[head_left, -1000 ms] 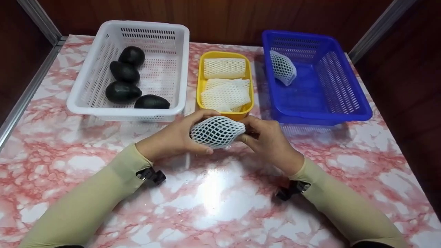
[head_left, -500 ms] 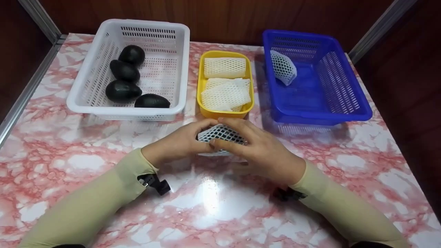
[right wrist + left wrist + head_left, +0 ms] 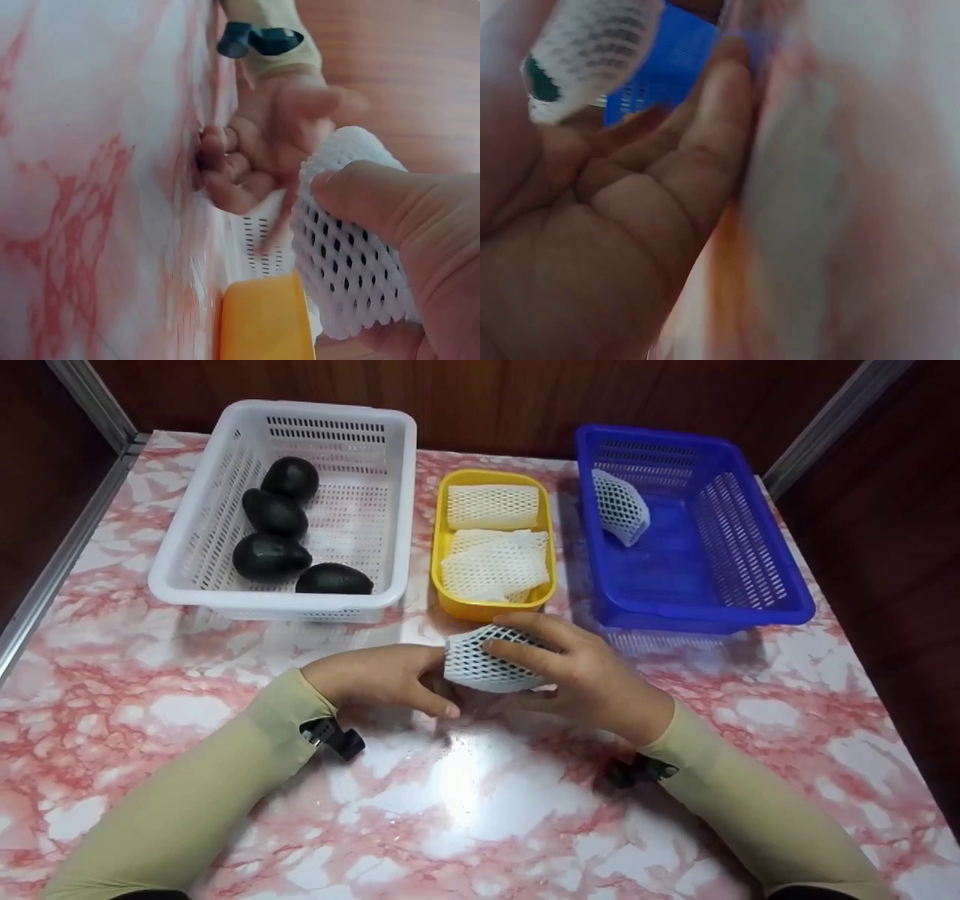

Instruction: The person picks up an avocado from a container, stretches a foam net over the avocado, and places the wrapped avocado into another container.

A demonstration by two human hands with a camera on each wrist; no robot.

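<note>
My right hand (image 3: 604,682) grips an avocado in a white foam net (image 3: 480,669) above the middle of the table. Its thumb and fingers lie round the net, as the right wrist view also shows, with the netted avocado (image 3: 352,262) upright in the grasp. Dark green skin shows at the net's end in the left wrist view, on the netted avocado (image 3: 600,49). Close to the net's left end is my left hand (image 3: 375,679). It holds nothing; in the right wrist view the left hand (image 3: 259,142) has loosely bent fingers and is blurred.
A white basket (image 3: 411,510) at the left holds several bare avocados (image 3: 270,556). In the middle, a yellow tub (image 3: 438,574) contains white foam nets (image 3: 495,566). The blue basket (image 3: 694,615) at the right has another netted avocado (image 3: 621,508) against its left wall.
The left hand first holds the netted avocado, then lets go of it. The right hand moves from the net's right end to a grip over it and shifts it slightly right.
</note>
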